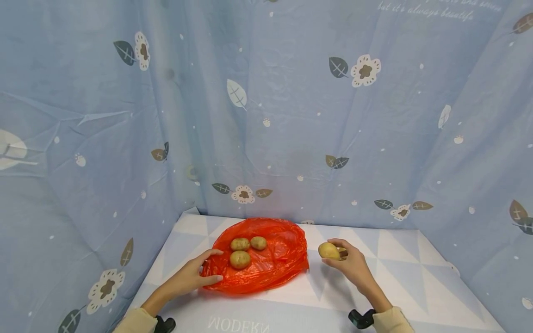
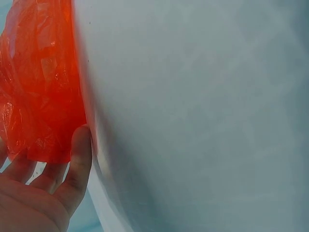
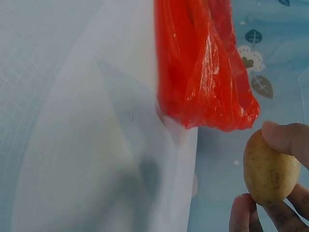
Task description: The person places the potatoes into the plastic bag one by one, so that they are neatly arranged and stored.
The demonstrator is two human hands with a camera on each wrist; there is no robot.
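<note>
A red plastic bag [image 1: 279, 259] lies spread on the table, with three potatoes [image 1: 240, 260] resting in it towards its left side. My left hand [image 1: 193, 275] holds the bag at its left edge, thumb and fingers spread about the rim. In the left wrist view, some fingertips of that hand [image 2: 43, 193] go out of sight behind the red plastic. To the right of the bag, my right hand [image 1: 351, 263] grips another potato [image 1: 328, 250] between thumb and fingers. The right wrist view shows this oval, yellow-brown potato [image 3: 270, 169] apart from the bag.
A white and pale blue table cover [image 1: 399, 277] with triangle shapes and printed lettering lies under everything. Blue curtains [image 1: 287, 115] with flowers and leaves close in the back and both sides. Black straps [image 1: 361, 319] sit at both wrists.
</note>
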